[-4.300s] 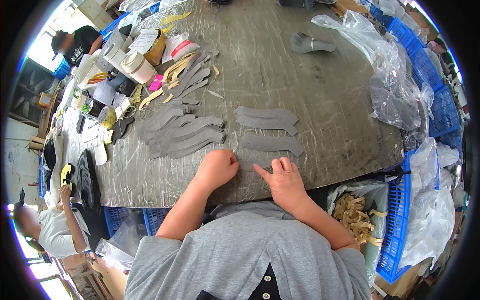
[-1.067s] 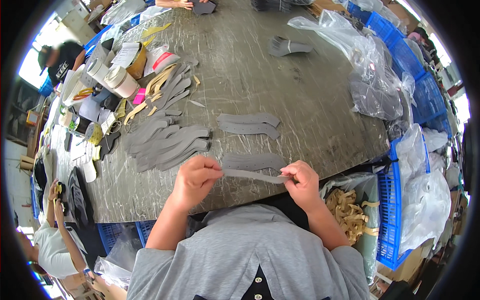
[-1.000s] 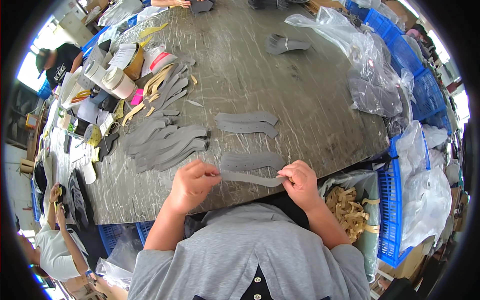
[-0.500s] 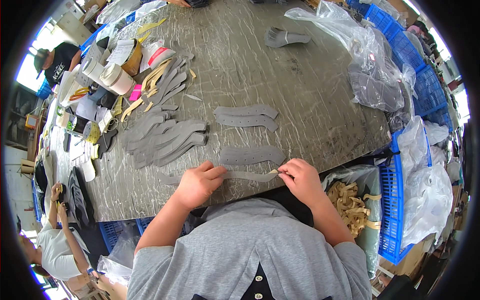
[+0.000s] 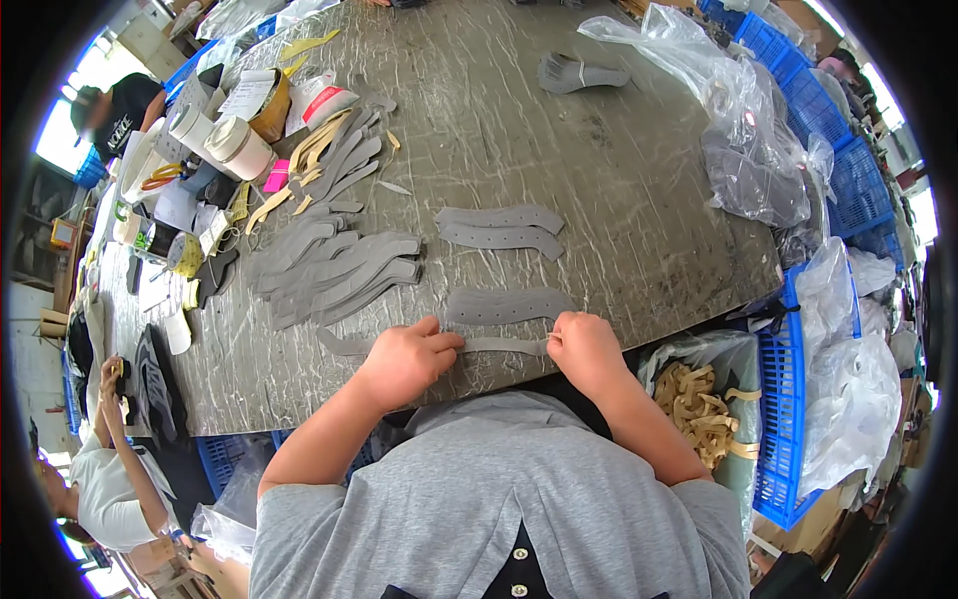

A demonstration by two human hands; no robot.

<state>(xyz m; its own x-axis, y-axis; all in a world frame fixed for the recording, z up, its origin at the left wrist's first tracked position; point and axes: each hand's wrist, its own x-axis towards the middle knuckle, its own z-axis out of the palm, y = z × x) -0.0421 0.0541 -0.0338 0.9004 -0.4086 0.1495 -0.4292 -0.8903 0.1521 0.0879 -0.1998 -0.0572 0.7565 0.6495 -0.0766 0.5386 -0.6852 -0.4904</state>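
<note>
A long, thin grey strip [image 5: 502, 345] lies along the near part of the table. My left hand [image 5: 407, 361] is closed over its middle, fingers bent and pressed onto it. At the strip's right end, my right hand [image 5: 589, 351] pinches with thumb and forefinger; the fingers hide that tip. Just beyond the strip sits a stack of grey curved pieces with small holes [image 5: 509, 305]. Farther away are two more rows of holed grey pieces [image 5: 499, 228]. A loose spread of grey curved pieces [image 5: 344, 272] lies beyond my left hand.
Jars [image 5: 239, 148], papers, tape and cream strips crowd the left side. A tied grey bundle [image 5: 582, 74] lies far off. Plastic bags [image 5: 755, 150] and blue crates [image 5: 780, 419] line the right, beside a bag of tan scraps [image 5: 696, 409]. Another person [image 5: 120, 489] works at lower left.
My right hand has shifted slightly left and turned over the strip's right end, covering the cream tip that showed there. My left hand has moved slightly right along the strip.
</note>
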